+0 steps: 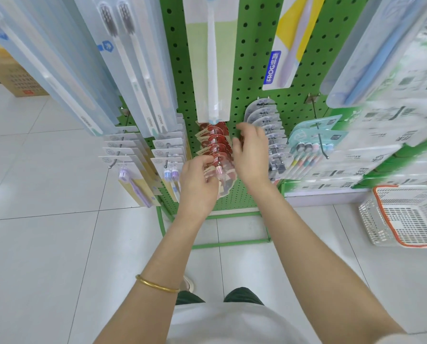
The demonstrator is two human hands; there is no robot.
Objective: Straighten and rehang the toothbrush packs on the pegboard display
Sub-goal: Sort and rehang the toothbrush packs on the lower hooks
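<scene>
Red packs (213, 142) hang mid-frame on the green pegboard (234, 100). My left hand (198, 180) curls its fingers (203, 159) round the front pack (228, 173). My right hand (250, 155) bends beside the row; I cannot tell if it holds anything. I should line them up gently.

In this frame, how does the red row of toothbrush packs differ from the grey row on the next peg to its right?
The red packs have red headers; the grey packs have pale rounded ones. The left hand and right hand are on the red packs, whose front ones splay; the grey packs hang evenly, unheld. Both rows hang on the green pegboard.
</scene>
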